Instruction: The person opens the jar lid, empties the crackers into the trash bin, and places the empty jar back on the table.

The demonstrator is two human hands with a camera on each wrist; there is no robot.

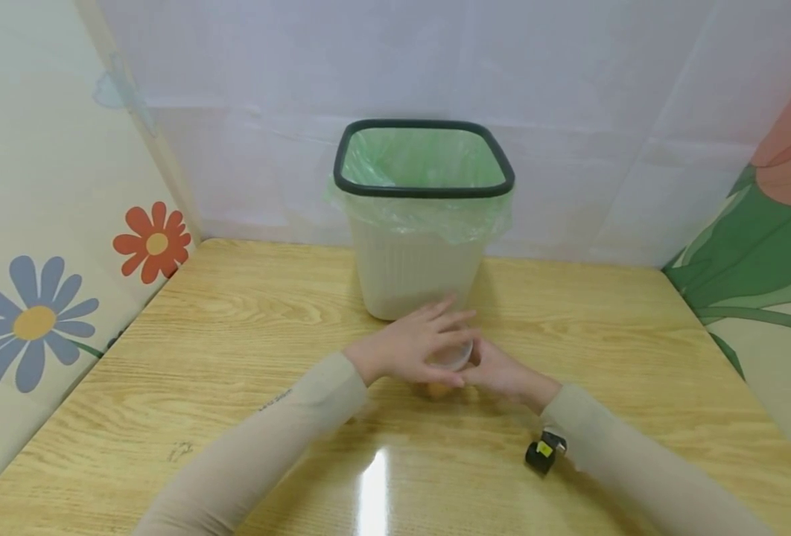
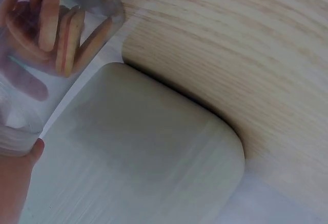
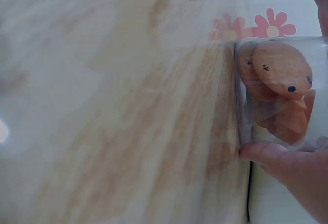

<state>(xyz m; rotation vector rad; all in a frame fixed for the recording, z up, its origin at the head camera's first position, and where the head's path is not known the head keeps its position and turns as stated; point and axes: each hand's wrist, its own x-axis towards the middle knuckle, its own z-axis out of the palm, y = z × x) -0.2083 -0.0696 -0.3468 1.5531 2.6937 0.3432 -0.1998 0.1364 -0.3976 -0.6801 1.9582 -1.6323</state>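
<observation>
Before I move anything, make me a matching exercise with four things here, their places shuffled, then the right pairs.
1. Clear plastic container
2. Black rounded rim
3. Translucent green plastic liner
4. Blue printed flower

A. Inside the white ribbed bin, overhanging its sides
B. On the pale left-hand wall
C. Held in the bare right hand
D. Around the bin's mouth

Right pairs: 1-C; 2-D; 3-A; 4-B.

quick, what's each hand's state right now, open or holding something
Left hand: fingers reach over the clear container; whether gripping cannot be told.
Right hand: closed, holding the clear container.
</observation>
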